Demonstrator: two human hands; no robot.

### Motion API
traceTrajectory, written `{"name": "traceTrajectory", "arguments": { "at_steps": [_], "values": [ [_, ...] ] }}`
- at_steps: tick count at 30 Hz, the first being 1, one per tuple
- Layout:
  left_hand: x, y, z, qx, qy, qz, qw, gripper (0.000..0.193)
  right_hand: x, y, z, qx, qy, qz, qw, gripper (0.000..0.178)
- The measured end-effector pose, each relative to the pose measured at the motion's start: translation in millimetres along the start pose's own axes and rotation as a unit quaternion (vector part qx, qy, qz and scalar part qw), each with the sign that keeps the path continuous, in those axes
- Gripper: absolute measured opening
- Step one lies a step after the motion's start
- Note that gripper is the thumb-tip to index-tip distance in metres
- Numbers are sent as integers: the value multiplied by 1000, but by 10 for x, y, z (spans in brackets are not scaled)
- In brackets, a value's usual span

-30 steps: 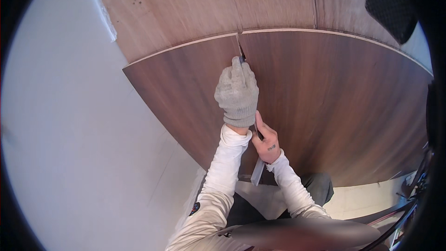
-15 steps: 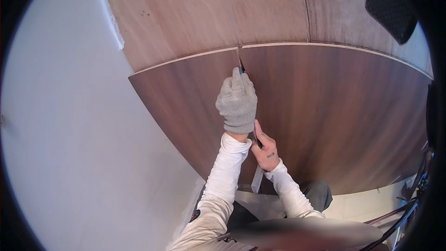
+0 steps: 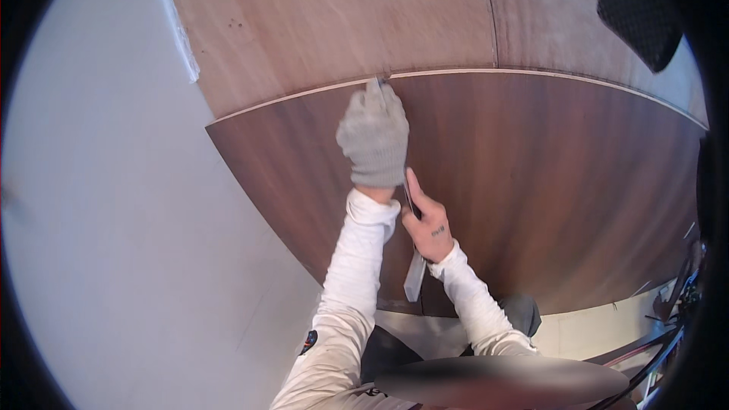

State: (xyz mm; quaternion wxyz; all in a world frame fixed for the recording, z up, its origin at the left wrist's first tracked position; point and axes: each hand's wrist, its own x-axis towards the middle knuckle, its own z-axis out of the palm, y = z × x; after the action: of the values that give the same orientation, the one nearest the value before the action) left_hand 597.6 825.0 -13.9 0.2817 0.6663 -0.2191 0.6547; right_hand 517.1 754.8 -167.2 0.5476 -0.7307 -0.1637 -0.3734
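Left hand (image 3: 373,135) with a tool (image 3: 382,80), right hand (image 3: 431,229) with a bar (image 3: 414,279), over a brown panel (image 3: 531,182).
The gloved left fingers are clenched around the tool; only its dark tip shows just beside the fingertips, at the panel's upper edge, and the rest is hidden. The bare right fingers, below the glove, are grasping the bar, which lies under the palm and comes out below it toward the person; the finger undersides cannot be seen. Beyond the left fingertips is lighter plywood (image 3: 342,23).
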Motion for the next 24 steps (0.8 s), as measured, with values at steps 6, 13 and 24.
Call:
{"name": "traceTrajectory", "arguments": {
  "at_steps": [6, 13, 24],
  "values": [
    [-26, -53, 35, -39, 12, -12, 999, 19, -48, -46, 73, 5, 9, 20, 1000, 71],
    [-935, -50, -121, -57, -63, -36, 996, 22, -852, 417, 211, 21, 20, 44, 999, 73],
    [-2318, -86, -311, -58, -125, -47, 989, 29, -2019, 1088, 191, -15, -24, 172, 985, 70]
  ]
}}
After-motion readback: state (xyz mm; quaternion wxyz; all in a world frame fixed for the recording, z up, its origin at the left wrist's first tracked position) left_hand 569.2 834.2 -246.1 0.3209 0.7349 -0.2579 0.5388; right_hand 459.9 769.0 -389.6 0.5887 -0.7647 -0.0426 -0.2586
